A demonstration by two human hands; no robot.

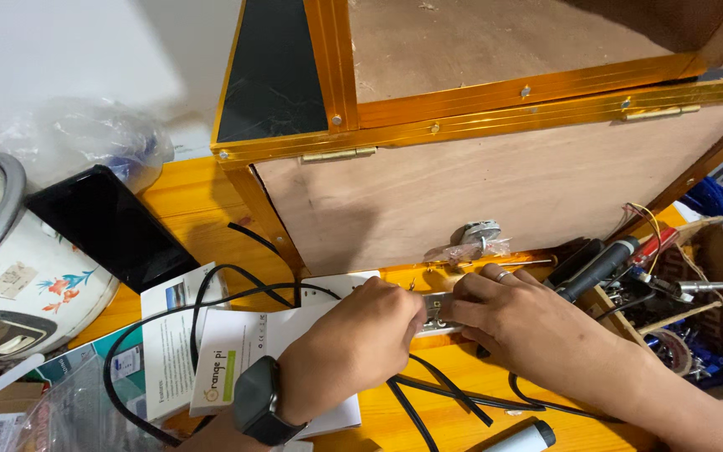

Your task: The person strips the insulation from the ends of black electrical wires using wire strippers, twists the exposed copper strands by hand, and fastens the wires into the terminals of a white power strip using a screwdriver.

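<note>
Big plywood box (495, 184) with gold metal edging fills the back. Off to one side, a white rice cooker (18, 268), a black phone (110, 226) leaning on it. Black cables (211, 301) loop over white booklets (244, 343) on the orange tabletop (186, 201). Opposite side, a cardboard tray of tools (705, 285).

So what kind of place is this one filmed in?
Probably a home hobby workbench: a plywood box with gold metal trim, a cardboard box of hand tools and black cables crowd a yellow wooden table beside a rice cooker.

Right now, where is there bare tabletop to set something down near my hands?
Bare yellow tabletop lies between the black phone and the wooden box; a smaller strip sits before the right hand, crossed by black cables. Papers crowd the left, a tool tray the right.
</note>
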